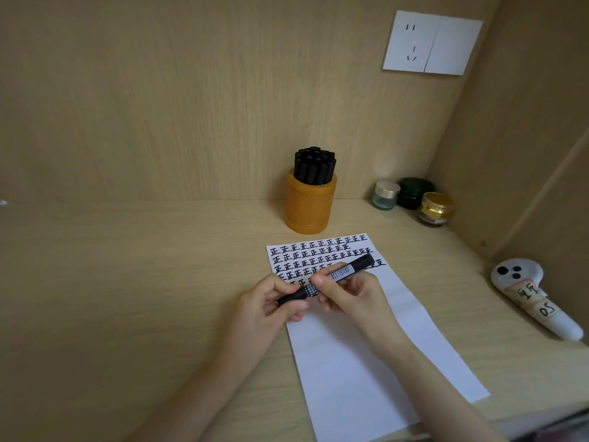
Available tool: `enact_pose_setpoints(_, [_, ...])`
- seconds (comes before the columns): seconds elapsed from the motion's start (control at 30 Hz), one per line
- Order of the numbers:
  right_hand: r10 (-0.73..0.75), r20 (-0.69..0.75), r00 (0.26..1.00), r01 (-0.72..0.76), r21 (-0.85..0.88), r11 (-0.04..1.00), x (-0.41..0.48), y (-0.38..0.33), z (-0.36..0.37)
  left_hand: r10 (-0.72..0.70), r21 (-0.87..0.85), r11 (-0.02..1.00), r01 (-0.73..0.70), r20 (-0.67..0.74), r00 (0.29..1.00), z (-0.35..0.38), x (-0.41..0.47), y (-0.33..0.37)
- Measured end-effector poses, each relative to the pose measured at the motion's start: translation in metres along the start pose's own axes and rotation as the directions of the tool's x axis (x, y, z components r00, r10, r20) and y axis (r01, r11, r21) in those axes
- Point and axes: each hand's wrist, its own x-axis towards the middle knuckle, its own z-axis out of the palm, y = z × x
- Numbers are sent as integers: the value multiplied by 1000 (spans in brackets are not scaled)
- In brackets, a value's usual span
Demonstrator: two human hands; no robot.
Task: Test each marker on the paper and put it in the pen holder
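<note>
A black marker (345,272) with a white barcode label lies slanted across both hands, just above the white paper (360,362). My left hand (271,303) grips its lower left end, fingers curled round the barrel. My right hand (347,296) pinches the middle of the barrel between thumb and fingers. Several rows of black written characters (318,252) cover the paper's far end. Behind the paper stands an orange pen holder (309,205), packed with several black markers (315,165) standing upright.
Three small jars (411,197) stand in the back right corner of the wooden desk (127,282). A white controller with handwritten labels (529,291) lies at the right by the side wall. A white wall socket (432,43) sits high on the back panel.
</note>
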Motion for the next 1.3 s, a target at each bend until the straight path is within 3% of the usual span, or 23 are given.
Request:
enact_pose_setpoints(0.3, [63,-14,998,-64,-28,998,4,1,0,-1,15,1000,2,-32,1000,0,4,3])
enact_pose_setpoints(0.4, [108,-134,985,-111,-14,994,12,-3,-1,13,0,1000,-13,-85,996,2,9,10])
enact_pose_setpoints(0.47, [73,-296,953,-125,-159,979,18,-3,-6,43,53,998,-38,-94,995,2,13,16])
enact_pose_setpoints(0.53, [-148,-355,923,-36,-463,886,21,-5,-14,79,113,991,-67,-105,991,-1,18,23])
enact_pose_setpoints(0.63, [-491,-66,869,296,-725,622,27,-13,-20,159,196,971,-135,-113,981,-3,33,36])
enact_pose_setpoints(0.7, [-567,107,817,446,-741,503,35,-16,-19,211,274,944,-182,-78,974,-1,45,45])
enact_pose_setpoints(0.73, [-575,144,806,482,-724,494,38,-18,-20,217,300,935,-191,-54,975,1,51,51])
enact_pose_setpoints(0.8, [-583,141,800,507,-679,532,46,-24,-21,211,330,924,-194,-16,977,6,63,62])
enact_pose_setpoints(0.87, [-541,89,837,473,-614,632,54,-31,-24,205,362,911,-197,17,979,10,75,72])
enact_pose_setpoints(0.93, [-462,14,887,399,-530,748,63,-37,-29,203,401,895,-197,27,979,13,92,78])
enact_pose_setpoints(1.0, [-443,-100,891,359,-445,820,77,-40,-38,228,509,838,-196,-1,974,13,114,79])
enact_pose_setpoints(1.1, [-497,-206,843,386,-413,825,99,-45,-53,274,678,711,-188,-21,962,15,150,73])
enact_pose_setpoints(1.3, [-549,-293,783,435,-373,820,141,-61,-66,221,775,605,-183,57,974,24,201,59])
